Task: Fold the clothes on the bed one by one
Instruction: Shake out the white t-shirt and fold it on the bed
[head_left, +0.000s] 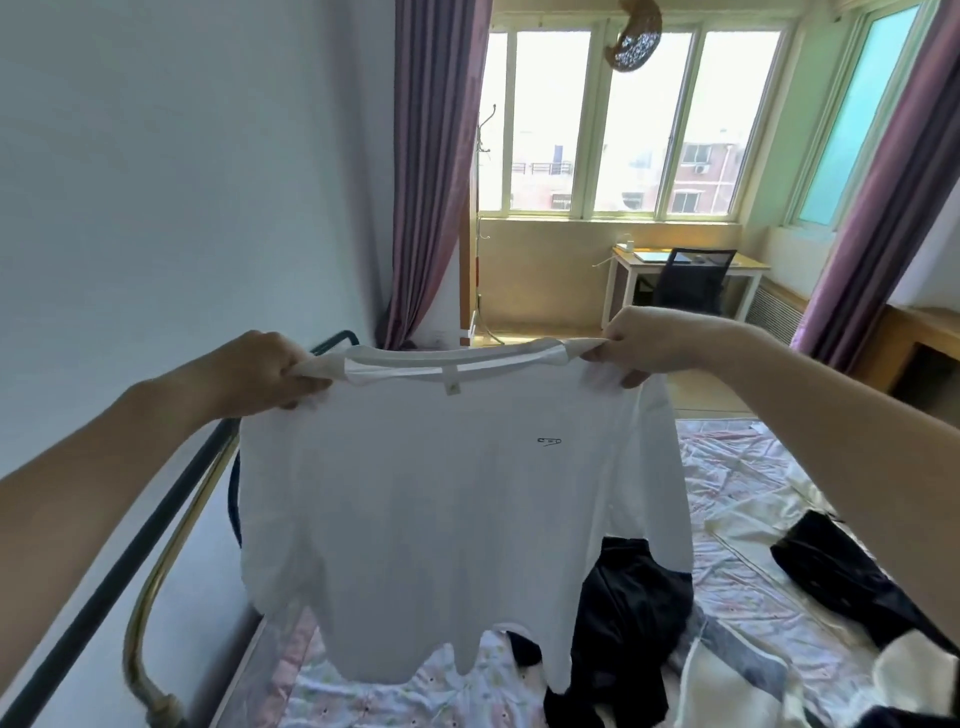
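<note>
Shirt (447, 499): hangs over the bed (743, 483), between left hand (270, 371) and right hand (644, 340).
Dark clothes (628, 623): on the bed, behind the shirt's lower right.
Rail (156, 525): left of the bed.
Desk (691, 265): far behind, under the window (639, 119).

Desk (748, 266), chair (693, 278), purple curtains (434, 171)

The single head-worn wide-angle camera is looking forward and slightly down along the bed with the pale floral sheet (727, 467), which is filling the lower right of the frame. It is sitting close to the two raised hands, the left hand (265, 374) at centre left and the right hand (649, 338) at centre right. It is facing the distant row of pale-framed windows (623, 119) at upper centre, with wide-angle bending showing at the edges.
</note>
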